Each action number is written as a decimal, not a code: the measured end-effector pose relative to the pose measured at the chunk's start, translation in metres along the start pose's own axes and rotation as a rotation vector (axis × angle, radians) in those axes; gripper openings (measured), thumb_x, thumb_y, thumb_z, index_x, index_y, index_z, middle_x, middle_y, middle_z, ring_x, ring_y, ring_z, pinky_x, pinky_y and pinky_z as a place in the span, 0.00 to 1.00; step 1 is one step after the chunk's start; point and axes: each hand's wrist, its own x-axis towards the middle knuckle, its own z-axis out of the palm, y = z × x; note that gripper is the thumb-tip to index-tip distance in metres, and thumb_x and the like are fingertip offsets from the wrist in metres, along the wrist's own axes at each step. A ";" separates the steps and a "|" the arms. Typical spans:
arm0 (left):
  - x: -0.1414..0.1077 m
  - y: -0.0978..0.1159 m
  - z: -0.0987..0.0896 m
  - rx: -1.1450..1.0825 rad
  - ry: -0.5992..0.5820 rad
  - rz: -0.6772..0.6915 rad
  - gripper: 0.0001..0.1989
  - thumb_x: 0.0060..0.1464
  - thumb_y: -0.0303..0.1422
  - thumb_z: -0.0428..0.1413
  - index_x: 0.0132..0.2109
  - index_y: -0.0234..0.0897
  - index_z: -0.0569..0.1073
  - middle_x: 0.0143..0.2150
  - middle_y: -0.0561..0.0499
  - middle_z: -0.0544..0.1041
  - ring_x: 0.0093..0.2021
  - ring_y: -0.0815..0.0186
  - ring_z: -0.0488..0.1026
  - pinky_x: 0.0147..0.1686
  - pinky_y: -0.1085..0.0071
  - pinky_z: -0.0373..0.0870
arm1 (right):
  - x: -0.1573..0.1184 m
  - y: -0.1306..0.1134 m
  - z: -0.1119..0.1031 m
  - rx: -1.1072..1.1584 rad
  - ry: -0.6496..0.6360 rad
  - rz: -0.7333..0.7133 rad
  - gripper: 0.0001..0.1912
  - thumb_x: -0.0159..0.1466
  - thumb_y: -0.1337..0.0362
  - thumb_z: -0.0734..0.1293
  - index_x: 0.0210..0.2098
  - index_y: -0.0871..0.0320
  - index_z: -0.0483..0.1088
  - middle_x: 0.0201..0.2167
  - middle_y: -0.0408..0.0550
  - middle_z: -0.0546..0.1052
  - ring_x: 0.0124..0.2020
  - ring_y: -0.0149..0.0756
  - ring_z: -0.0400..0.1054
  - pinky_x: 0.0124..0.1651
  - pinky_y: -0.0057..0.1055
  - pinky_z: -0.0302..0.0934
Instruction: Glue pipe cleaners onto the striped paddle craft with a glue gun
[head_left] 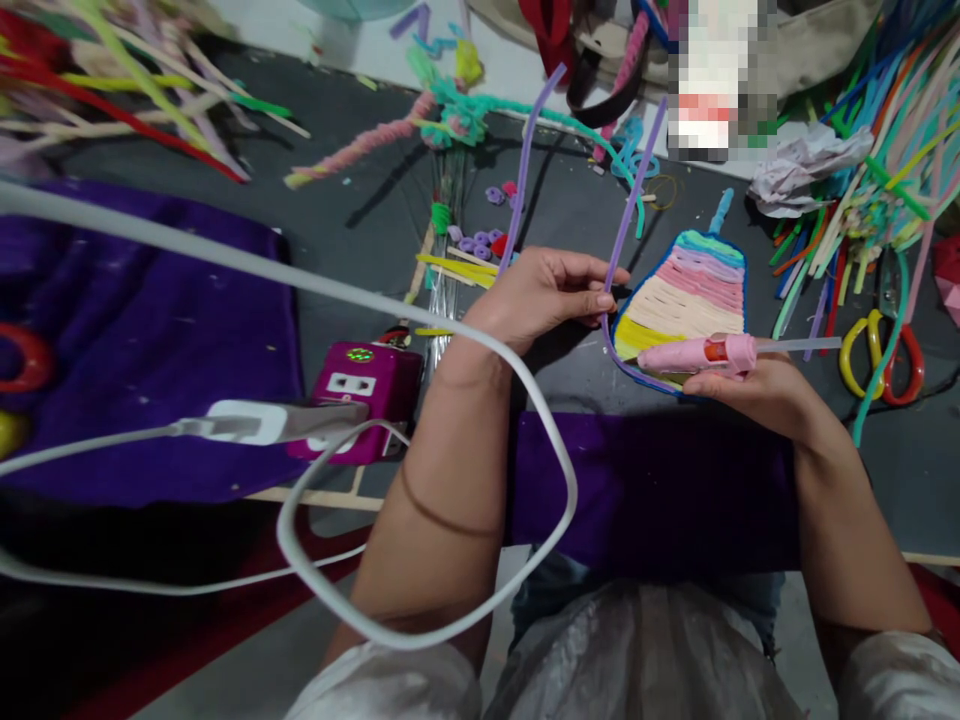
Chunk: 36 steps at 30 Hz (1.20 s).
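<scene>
White cable (568,450) looped across the lower middle of the frame, in front of the left forearm (457,450); striped, fan-shaped piece (686,285) right of centre on the dark bench (352,235).

Pinching a purple strip (634,200) at the striped piece's left edge between thumb and fingers (589,266) of the left hand (529,295); gripping a pink glue gun (686,354) in the right hand (765,392), with grip partly hidden, tip near the piece's lower left edge, body covering some stripes. Left of centre, magenta socket box (397,375) behind the cable; far left, purple cloth (202,290). Upper middle, bundled wires (442,180); upper right, crumpled paper (802,170) beside a heap of coloured strips (892,210); right edge, scissors (920,368) partly crossed by a teal strand (870,395).
</scene>
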 end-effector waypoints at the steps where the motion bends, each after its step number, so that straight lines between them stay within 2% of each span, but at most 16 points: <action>1: 0.000 0.000 0.000 -0.001 0.002 -0.003 0.15 0.47 0.29 0.70 0.45 0.34 0.85 0.28 0.53 0.79 0.29 0.71 0.75 0.34 0.74 0.75 | 0.000 0.000 0.000 0.002 0.001 0.006 0.15 0.64 0.53 0.73 0.48 0.45 0.85 0.51 0.42 0.85 0.62 0.49 0.76 0.70 0.43 0.63; 13: 0.002 -0.002 0.002 -0.007 0.016 0.002 0.17 0.45 0.31 0.72 0.45 0.33 0.85 0.30 0.51 0.81 0.29 0.70 0.76 0.32 0.74 0.76 | -0.005 0.006 -0.004 0.039 -0.034 0.026 0.19 0.65 0.51 0.73 0.54 0.45 0.83 0.57 0.42 0.82 0.66 0.49 0.71 0.73 0.46 0.60; 22: 0.002 0.000 0.006 -0.047 0.033 -0.015 0.18 0.42 0.31 0.73 0.43 0.33 0.85 0.28 0.52 0.79 0.28 0.69 0.75 0.31 0.74 0.76 | -0.008 0.011 -0.008 -0.044 -0.021 0.016 0.21 0.66 0.51 0.72 0.56 0.45 0.81 0.60 0.41 0.81 0.66 0.50 0.71 0.74 0.46 0.58; 26: 0.003 -0.001 0.008 -0.045 0.034 -0.013 0.17 0.42 0.31 0.72 0.42 0.33 0.85 0.27 0.52 0.79 0.28 0.69 0.75 0.31 0.73 0.76 | -0.010 0.004 -0.011 -0.014 -0.023 0.006 0.18 0.66 0.52 0.72 0.54 0.46 0.83 0.56 0.42 0.83 0.64 0.50 0.74 0.71 0.45 0.63; 28: 0.005 -0.002 0.008 -0.046 0.035 -0.012 0.17 0.42 0.31 0.72 0.42 0.33 0.85 0.28 0.52 0.79 0.28 0.69 0.75 0.30 0.73 0.75 | -0.011 0.001 -0.011 -0.017 0.029 -0.014 0.16 0.66 0.53 0.72 0.51 0.47 0.84 0.53 0.42 0.84 0.62 0.51 0.75 0.69 0.44 0.65; 32: 0.008 -0.005 0.010 -0.047 0.019 -0.006 0.17 0.41 0.31 0.72 0.42 0.32 0.85 0.28 0.52 0.79 0.27 0.70 0.74 0.30 0.74 0.74 | -0.012 0.000 -0.008 -0.076 0.233 0.015 0.12 0.62 0.51 0.75 0.36 0.51 0.85 0.35 0.44 0.85 0.53 0.55 0.79 0.59 0.44 0.73; 36: 0.010 -0.007 0.012 -0.052 -0.003 0.007 0.16 0.42 0.30 0.71 0.41 0.31 0.84 0.26 0.54 0.77 0.25 0.72 0.72 0.29 0.75 0.72 | -0.012 0.004 -0.007 -0.124 0.263 0.042 0.15 0.59 0.46 0.76 0.29 0.51 0.83 0.25 0.46 0.82 0.48 0.57 0.80 0.51 0.45 0.76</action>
